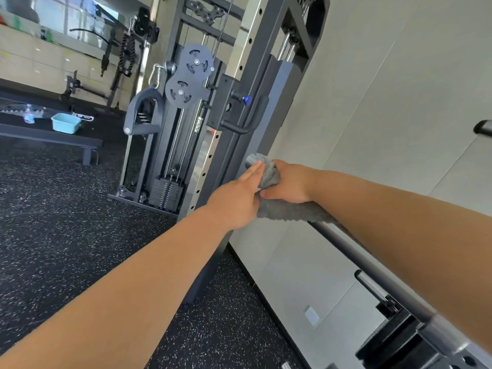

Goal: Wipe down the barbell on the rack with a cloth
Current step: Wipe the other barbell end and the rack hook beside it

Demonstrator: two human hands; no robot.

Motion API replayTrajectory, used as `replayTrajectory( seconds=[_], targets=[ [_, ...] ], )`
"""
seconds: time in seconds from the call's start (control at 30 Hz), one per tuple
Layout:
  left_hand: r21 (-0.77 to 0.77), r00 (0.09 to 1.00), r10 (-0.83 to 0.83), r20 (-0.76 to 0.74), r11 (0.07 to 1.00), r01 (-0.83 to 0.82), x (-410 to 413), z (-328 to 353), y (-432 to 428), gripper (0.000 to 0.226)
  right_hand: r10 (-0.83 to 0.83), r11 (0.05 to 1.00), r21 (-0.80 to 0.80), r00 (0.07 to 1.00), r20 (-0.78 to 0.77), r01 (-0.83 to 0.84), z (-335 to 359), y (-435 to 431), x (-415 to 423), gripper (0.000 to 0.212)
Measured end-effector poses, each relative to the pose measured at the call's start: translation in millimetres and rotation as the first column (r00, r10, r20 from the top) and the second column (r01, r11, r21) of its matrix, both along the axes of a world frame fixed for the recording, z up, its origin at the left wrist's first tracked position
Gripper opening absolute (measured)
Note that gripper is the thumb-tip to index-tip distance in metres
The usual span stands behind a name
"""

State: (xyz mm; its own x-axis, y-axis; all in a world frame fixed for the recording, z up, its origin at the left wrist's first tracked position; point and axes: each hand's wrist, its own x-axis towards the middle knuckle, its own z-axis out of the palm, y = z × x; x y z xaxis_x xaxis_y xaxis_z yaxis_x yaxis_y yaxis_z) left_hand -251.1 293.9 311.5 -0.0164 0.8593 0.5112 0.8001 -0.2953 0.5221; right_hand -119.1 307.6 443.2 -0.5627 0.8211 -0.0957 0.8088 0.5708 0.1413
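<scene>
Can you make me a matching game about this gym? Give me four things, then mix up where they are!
Things:
1. grey cloth
2. light blue tub
3. weight stack
4. barbell

Places:
a. on the dark bench at the left
b. at the foot of the cable machine
c. touched by the left hand, gripped by the right hand
d. running from the lower right up to the hands

Pairs: 1-c, 2-a, 3-b, 4-d
</scene>
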Motion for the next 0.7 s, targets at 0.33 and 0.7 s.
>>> replayTrajectory(
  seconds=[0.33, 0.7],
  targets=[
    [-0.011, 1.0, -0.028, -0.01, 1.0, 0.028, -7.9, -2.0, 2.7, 0.083, -0.089, 0.994, -0.064, 0.992, -0.086, 0.083, 1.7, 26.1, -7.3, 0.053],
    [0.046, 0.998, 0.036, 0.048, 0.998, -0.038, -1.7, -9.1, -0.5, 0.094, -0.086, 0.968, -0.252, 0.96, -0.265, 0.017, 2.1, 59.7, -17.6, 0.061]
  ],
)
